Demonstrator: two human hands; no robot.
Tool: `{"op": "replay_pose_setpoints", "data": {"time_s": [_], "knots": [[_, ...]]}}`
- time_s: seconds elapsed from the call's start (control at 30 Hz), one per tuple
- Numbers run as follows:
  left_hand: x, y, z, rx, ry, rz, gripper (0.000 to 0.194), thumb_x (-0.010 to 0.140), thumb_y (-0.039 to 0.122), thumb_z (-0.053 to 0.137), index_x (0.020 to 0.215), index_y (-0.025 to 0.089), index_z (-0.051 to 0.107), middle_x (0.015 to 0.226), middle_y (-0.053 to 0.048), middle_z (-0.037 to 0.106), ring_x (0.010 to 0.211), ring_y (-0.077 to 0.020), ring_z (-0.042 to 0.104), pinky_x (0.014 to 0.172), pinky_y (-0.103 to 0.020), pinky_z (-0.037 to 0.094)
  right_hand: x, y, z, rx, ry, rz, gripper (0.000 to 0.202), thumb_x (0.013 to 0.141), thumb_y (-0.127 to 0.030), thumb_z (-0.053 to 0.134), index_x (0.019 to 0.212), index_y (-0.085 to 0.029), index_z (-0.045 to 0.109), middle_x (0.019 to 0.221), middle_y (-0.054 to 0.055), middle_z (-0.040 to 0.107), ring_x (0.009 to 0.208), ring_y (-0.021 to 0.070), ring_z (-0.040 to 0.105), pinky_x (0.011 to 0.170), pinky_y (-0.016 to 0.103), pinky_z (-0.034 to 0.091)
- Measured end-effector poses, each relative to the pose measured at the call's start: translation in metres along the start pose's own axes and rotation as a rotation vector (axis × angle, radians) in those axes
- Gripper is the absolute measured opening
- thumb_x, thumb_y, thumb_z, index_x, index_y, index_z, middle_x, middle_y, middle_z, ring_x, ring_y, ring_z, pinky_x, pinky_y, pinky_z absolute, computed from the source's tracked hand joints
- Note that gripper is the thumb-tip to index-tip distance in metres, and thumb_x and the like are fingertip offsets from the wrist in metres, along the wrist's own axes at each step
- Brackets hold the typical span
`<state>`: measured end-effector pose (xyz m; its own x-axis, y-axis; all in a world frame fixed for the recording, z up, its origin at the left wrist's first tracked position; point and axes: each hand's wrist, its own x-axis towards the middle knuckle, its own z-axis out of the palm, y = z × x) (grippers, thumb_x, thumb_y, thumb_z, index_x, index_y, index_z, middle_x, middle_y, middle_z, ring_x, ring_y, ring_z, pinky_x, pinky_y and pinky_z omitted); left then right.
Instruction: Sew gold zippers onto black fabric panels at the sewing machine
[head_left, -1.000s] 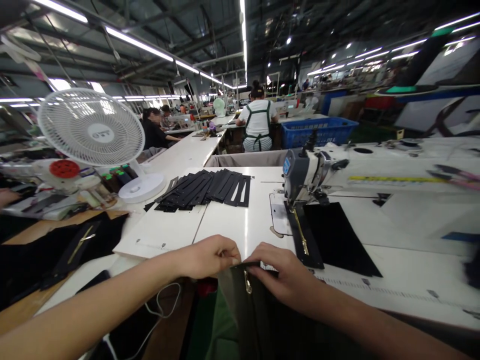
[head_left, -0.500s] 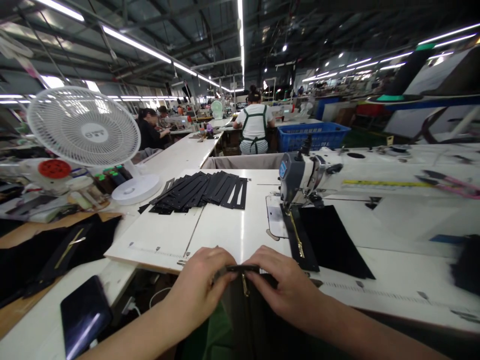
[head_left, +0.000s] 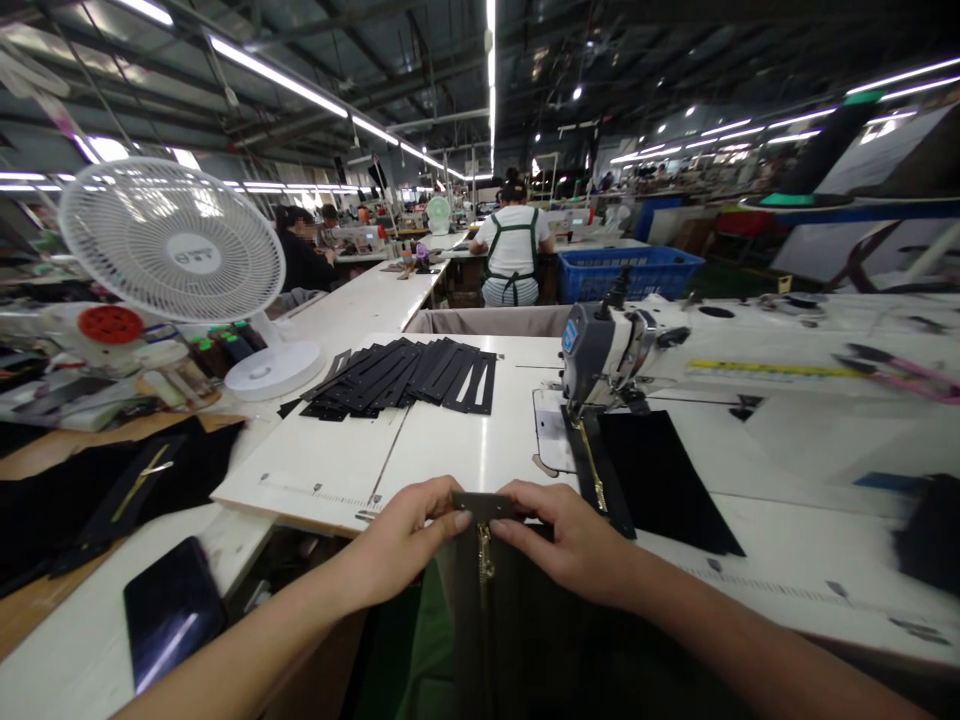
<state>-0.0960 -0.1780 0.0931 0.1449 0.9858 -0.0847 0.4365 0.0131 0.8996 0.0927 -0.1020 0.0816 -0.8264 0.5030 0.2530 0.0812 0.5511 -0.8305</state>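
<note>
A dark fabric piece with a gold zipper (head_left: 486, 560) hangs between my hands at the table's front edge. My left hand (head_left: 424, 525) pinches its top left corner, and my right hand (head_left: 544, 525) pinches the top right corner, thumbs toward me. A flat dark strip with small holes forms the top edge between the fingers. Under the needle of the sewing machine (head_left: 600, 350) lies another black piece with a gold zipper (head_left: 592, 465). Black slotted strips (head_left: 397, 378) lie fanned in a pile on the white table (head_left: 442, 460).
A white fan (head_left: 274, 368) stands at the left. A phone (head_left: 174, 612) rests on the lower left surface, near black fabric with a zipper (head_left: 97, 500). Pink-handled snips (head_left: 900, 375) lie on the machine. Ahead are a blue basket (head_left: 630, 272) and a seated person (head_left: 514, 245).
Both hands have risen slightly with the fabric. Its top strip has tilted to show its flat face, and more of the gold zipper is visible.
</note>
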Motion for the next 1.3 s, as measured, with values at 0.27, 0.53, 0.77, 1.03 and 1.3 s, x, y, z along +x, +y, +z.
{"op": "replay_pose_setpoints", "data": {"time_s": [0.27, 0.53, 0.77, 1.03, 1.3], "knots": [[-0.003, 0.003, 0.008, -0.123, 0.002, 0.026, 0.014, 0.085, 0.029, 0.047, 0.083, 0.016, 0.050, 0.078, 0.000, 0.055, 0.075, -0.0156, 0.050, 0.068, -0.026, 0.040, -0.006, -0.005, -0.005, 0.135, -0.083, -0.023, 0.013, 0.085, -0.022, 0.046, 0.086, -0.014, 0.056, 0.077, 0.001, 0.059, 0.071, 0.0136, 0.053, 0.064, 0.024, 0.043], [-0.009, 0.008, 0.017, -0.074, 0.118, 0.004, 0.021, 0.085, 0.035, 0.049, 0.080, 0.015, 0.054, 0.068, 0.001, 0.050, 0.067, -0.0143, 0.047, 0.061, -0.024, 0.037, -0.009, -0.001, 0.011, -0.031, 0.139, 0.011, 0.024, 0.086, -0.030, 0.048, 0.068, -0.016, 0.054, 0.060, -0.002, 0.053, 0.056, 0.0100, 0.048, 0.053, 0.021, 0.037], [-0.006, -0.001, 0.027, -0.205, 0.125, 0.017, 0.019, 0.083, 0.033, 0.053, 0.080, 0.014, 0.054, 0.073, 0.000, 0.053, 0.071, -0.0150, 0.047, 0.064, -0.026, 0.036, -0.013, 0.004, 0.009, -0.028, 0.106, 0.055, 0.028, 0.086, -0.031, 0.047, 0.065, -0.015, 0.056, 0.058, -0.002, 0.052, 0.055, 0.0109, 0.048, 0.052, 0.022, 0.036], [-0.012, 0.012, 0.022, -0.191, 0.139, 0.078, 0.015, 0.086, 0.029, 0.049, 0.081, 0.015, 0.053, 0.071, 0.000, 0.054, 0.070, -0.0147, 0.051, 0.065, -0.025, 0.040, -0.012, -0.003, -0.006, 0.350, 0.005, 0.144, 0.017, 0.083, -0.026, 0.051, 0.087, -0.014, 0.062, 0.080, 0.004, 0.066, 0.078, 0.0173, 0.062, 0.071, 0.027, 0.048], [-0.032, 0.009, 0.023, 0.320, 0.246, 0.725, 0.021, 0.086, 0.006, 0.040, 0.095, 0.018, 0.054, 0.091, -0.006, 0.062, 0.092, -0.0193, 0.056, 0.086, -0.036, 0.043, -0.032, -0.018, 0.013, -0.185, 0.234, -0.368, 0.024, 0.084, -0.010, 0.049, 0.106, -0.018, 0.053, 0.083, 0.005, 0.064, 0.074, 0.0132, 0.059, 0.068, 0.023, 0.049]]}}
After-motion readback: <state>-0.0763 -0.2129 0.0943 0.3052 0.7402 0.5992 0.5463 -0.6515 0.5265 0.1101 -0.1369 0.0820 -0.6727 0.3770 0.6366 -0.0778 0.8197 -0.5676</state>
